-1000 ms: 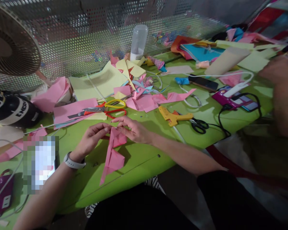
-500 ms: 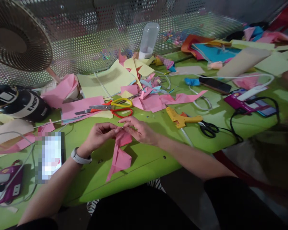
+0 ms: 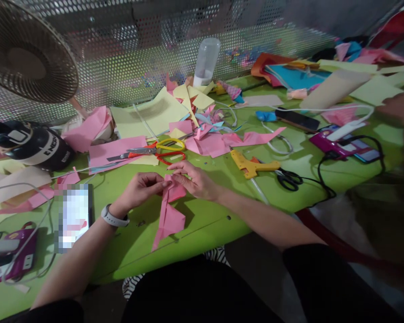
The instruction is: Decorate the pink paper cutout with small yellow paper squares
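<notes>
A folded strip of pink paper (image 3: 172, 219) hangs from my fingers over the green table (image 3: 208, 233), its lower end pointing toward the front edge. My left hand (image 3: 143, 189) pinches its top between thumb and fingers. From the other side, my right hand (image 3: 195, 181) grips the same top edge, fingertips close to the left thumb. Just beyond my hands lie scissors (image 3: 171, 150) with red and yellow handles, on pink and yellow paper. A yellow glue gun (image 3: 252, 165) rests to the right, beside black-handled scissors (image 3: 288, 179).
At left are a fan (image 3: 28, 58), a black bottle (image 3: 30, 146) and a lit phone (image 3: 74, 217). Paper scraps (image 3: 205, 139) and a clear bottle (image 3: 207, 63) are at the back. A purple power strip (image 3: 333, 142) with cables is at right, near another person's arm (image 3: 399, 116).
The camera view has shifted slightly. My hands stay together at the top of the pink paper, with only a small shift of the right fingers.
</notes>
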Action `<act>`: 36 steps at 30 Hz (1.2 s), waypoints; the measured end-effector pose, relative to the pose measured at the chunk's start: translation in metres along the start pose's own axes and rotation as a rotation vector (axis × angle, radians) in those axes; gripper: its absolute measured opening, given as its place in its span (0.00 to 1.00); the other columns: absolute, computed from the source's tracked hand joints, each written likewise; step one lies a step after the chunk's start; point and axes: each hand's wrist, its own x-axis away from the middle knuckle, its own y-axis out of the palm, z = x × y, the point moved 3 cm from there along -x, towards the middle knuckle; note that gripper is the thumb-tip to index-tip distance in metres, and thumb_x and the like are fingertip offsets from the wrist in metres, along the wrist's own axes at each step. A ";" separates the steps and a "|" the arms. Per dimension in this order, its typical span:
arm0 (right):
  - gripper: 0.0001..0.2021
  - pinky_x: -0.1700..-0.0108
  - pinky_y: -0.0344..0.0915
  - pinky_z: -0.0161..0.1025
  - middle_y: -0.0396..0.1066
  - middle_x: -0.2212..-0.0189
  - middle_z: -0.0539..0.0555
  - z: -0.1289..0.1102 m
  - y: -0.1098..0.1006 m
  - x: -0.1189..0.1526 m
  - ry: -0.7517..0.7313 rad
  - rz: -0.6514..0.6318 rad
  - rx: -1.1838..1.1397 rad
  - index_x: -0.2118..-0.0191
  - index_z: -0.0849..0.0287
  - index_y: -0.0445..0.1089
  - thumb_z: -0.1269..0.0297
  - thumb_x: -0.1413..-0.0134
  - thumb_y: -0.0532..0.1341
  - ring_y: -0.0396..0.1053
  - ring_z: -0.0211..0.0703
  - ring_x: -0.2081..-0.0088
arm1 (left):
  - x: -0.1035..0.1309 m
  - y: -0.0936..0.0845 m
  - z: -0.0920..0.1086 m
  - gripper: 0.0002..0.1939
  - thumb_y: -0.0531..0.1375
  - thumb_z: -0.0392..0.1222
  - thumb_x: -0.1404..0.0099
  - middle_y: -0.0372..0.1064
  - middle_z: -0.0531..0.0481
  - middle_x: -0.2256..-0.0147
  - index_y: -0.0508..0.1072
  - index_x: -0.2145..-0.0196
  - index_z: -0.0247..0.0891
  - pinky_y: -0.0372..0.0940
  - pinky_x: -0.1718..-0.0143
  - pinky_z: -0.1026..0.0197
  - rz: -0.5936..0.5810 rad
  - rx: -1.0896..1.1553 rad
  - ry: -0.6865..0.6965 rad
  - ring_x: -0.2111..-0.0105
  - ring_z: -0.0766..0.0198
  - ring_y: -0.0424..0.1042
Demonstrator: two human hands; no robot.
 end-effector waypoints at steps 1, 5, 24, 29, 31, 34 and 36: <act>0.17 0.63 0.71 0.40 0.75 0.66 0.53 0.000 0.001 0.000 0.005 0.001 -0.003 0.48 0.58 0.63 0.51 0.31 0.53 0.75 0.41 0.64 | 0.000 0.000 0.000 0.19 0.67 0.54 0.39 0.68 0.52 0.79 0.75 0.75 0.33 0.63 0.76 0.68 0.005 -0.026 0.014 0.79 0.71 0.65; 0.17 0.64 0.70 0.39 0.72 0.67 0.52 0.002 0.002 -0.002 0.031 0.044 -0.031 0.49 0.58 0.64 0.51 0.32 0.54 0.73 0.40 0.65 | -0.002 -0.003 -0.004 0.19 0.65 0.56 0.38 0.69 0.53 0.75 0.75 0.71 0.34 0.65 0.73 0.68 0.026 -0.009 0.027 0.76 0.71 0.67; 0.21 0.46 0.69 0.51 0.73 0.52 0.55 0.009 -0.014 -0.003 0.185 0.323 -0.062 0.53 0.49 0.69 0.39 0.42 0.59 0.71 0.49 0.49 | 0.043 -0.044 0.003 0.11 0.57 0.42 0.32 0.79 0.48 0.66 0.78 0.58 0.38 0.69 0.69 0.62 0.296 -0.704 0.150 0.70 0.64 0.75; 0.40 0.41 0.67 0.60 0.63 0.38 0.59 0.006 -0.003 0.003 0.278 0.125 -0.035 0.34 0.45 0.55 0.44 0.50 0.67 0.64 0.58 0.39 | 0.068 -0.031 0.011 0.15 0.54 0.38 0.28 0.78 0.45 0.52 0.77 0.50 0.39 0.74 0.61 0.59 0.527 -1.084 0.407 0.57 0.58 0.79; 0.42 0.41 0.67 0.61 0.61 0.36 0.59 0.004 0.002 0.004 0.279 0.059 -0.058 0.32 0.44 0.52 0.51 0.50 0.68 0.66 0.58 0.40 | 0.072 -0.032 0.007 0.16 0.54 0.36 0.29 0.77 0.45 0.49 0.75 0.47 0.39 0.75 0.56 0.58 0.590 -1.057 0.453 0.53 0.58 0.78; 0.36 0.41 0.68 0.60 0.62 0.36 0.58 0.000 0.011 0.006 0.269 -0.049 -0.148 0.33 0.45 0.55 0.56 0.47 0.66 0.69 0.55 0.44 | 0.071 -0.043 0.000 0.20 0.54 0.32 0.31 0.76 0.45 0.48 0.72 0.43 0.39 0.73 0.50 0.57 0.710 -0.903 0.459 0.50 0.59 0.77; 0.31 0.41 0.67 0.60 0.68 0.42 0.59 -0.002 0.015 0.005 0.299 -0.075 -0.188 0.36 0.49 0.61 0.55 0.45 0.65 0.71 0.52 0.46 | 0.069 -0.051 -0.001 0.20 0.55 0.31 0.32 0.77 0.45 0.49 0.71 0.44 0.39 0.72 0.47 0.56 0.728 -0.761 0.471 0.49 0.60 0.76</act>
